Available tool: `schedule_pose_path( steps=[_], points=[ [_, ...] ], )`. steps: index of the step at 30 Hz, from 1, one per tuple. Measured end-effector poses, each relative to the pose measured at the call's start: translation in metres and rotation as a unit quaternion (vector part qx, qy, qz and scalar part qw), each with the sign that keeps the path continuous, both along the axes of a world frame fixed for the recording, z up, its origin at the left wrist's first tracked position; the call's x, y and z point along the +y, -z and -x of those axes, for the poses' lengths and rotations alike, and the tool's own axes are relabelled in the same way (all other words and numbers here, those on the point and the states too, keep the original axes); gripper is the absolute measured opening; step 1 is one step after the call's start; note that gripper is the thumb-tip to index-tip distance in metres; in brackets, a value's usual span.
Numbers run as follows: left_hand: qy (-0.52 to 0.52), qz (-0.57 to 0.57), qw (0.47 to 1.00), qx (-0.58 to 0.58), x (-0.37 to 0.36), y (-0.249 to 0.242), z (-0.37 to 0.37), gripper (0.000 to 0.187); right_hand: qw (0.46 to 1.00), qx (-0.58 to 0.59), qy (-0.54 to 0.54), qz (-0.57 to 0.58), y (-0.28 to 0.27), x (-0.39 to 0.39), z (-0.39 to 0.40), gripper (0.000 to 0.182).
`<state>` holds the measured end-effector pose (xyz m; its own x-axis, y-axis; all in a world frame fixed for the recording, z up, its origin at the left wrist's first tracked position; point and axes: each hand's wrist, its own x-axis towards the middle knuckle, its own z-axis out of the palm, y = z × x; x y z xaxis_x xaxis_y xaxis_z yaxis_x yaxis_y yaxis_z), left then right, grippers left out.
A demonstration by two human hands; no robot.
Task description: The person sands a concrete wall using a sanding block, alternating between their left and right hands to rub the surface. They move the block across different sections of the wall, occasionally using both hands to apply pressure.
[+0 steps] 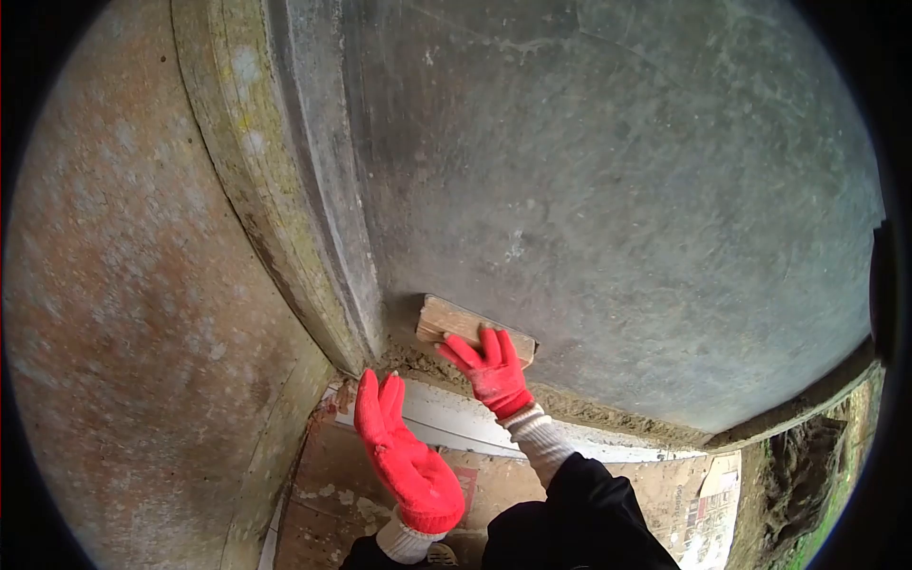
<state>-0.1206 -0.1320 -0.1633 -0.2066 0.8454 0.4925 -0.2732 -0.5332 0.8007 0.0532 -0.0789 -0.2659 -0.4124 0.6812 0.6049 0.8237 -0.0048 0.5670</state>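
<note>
My right hand [496, 375], in a red glove with a whitish knitted cuff, holds a rectangular wooden block [446, 319] against the foot of a grey plastered wall [608, 209]. Its fingers lie across the block's near side; the thumb is hard to make out. To the left and lower, my left hand [413, 470], in a matching red glove, is raised with its fingers stretched out and nothing in it. It is apart from the block, near the corner. Crumbly brown mortar [608, 413] lies along the wall's base under the block.
A weathered wooden frame [252, 152] runs down beside the wall, next to a worn brownish panel [123, 256] on the left. Below the wall is a white strip [456, 427]. Flattened cardboard [332, 499] covers the floor. Soil [798, 480] and grass show at the lower right.
</note>
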Motion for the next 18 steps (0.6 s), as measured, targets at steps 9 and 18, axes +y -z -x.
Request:
schedule_pose_path(
  steps=[9, 18],
  points=[
    [-0.009, 0.014, 1.0, 0.007, 0.017, 0.011, 0.016, 0.063, 0.894, 0.218, 0.093, -0.379, -0.132, -0.011, -0.018, 0.061],
    [-0.017, 0.02, 0.999, 0.023, 0.018, 0.016, 0.028, 0.064, 0.983, 0.173, -0.017, -0.06, 0.001, 0.013, 0.011, 0.05]
  ],
)
